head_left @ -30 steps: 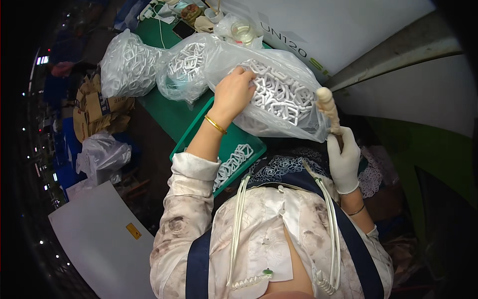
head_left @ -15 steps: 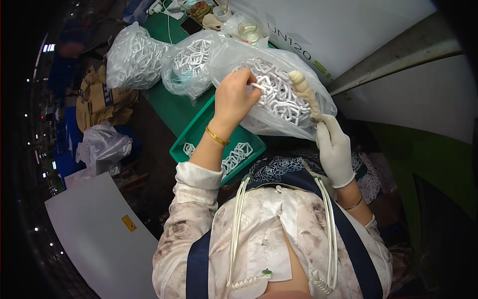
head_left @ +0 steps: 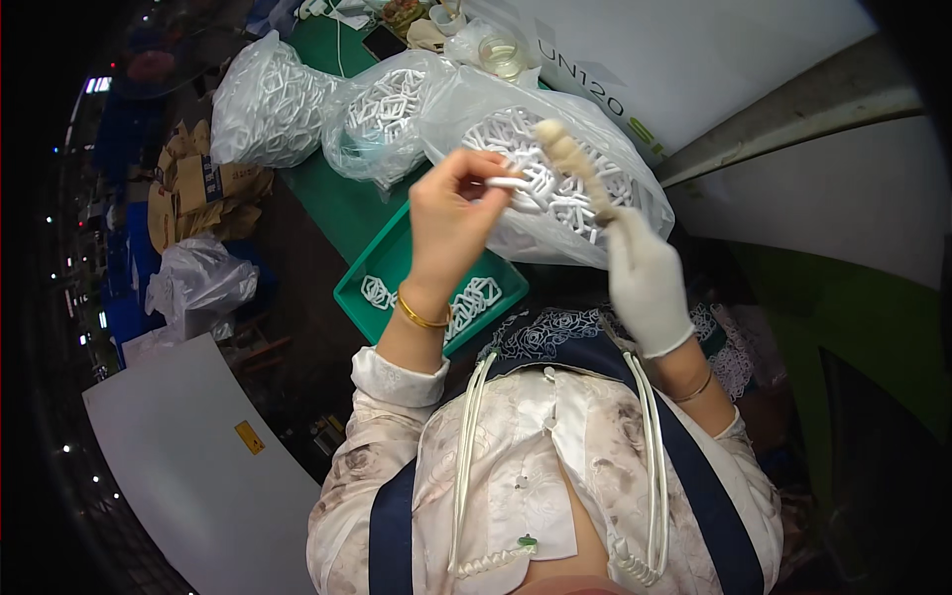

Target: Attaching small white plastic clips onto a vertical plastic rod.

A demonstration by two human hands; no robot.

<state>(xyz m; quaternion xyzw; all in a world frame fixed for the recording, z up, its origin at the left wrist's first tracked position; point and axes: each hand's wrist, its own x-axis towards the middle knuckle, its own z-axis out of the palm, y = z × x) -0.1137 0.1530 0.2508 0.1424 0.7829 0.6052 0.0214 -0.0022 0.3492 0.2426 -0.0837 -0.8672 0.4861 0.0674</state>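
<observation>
My left hand [head_left: 448, 226], bare with a yellow bangle at the wrist, pinches a white plastic link [head_left: 508, 183] between thumb and fingers. In my gloved right hand [head_left: 647, 286] is a stick-like tool [head_left: 575, 165] with a knobbly cream wrapped end, blurred by motion. Its tip points up and left, close to the link. Both hands are over the near side of an open clear plastic bag [head_left: 650, 190] full of loose white links [head_left: 580, 211]. Below my left forearm sits a green tray [head_left: 359, 315] holding some white links [head_left: 478, 297].
Two more clear bags of white links [head_left: 273, 104] [head_left: 387, 107] stand left on the green table [head_left: 315, 203]. A glass jar [head_left: 502, 58] and a phone [head_left: 383, 43] lie at the back. A large white panel [head_left: 694, 59] rises at the right; brown paper bags [head_left: 198, 193] lie left.
The tool has swung left toward the link, and my right hand has moved up and left with it. My left hand has shifted slightly down and turned, showing the link more plainly.
</observation>
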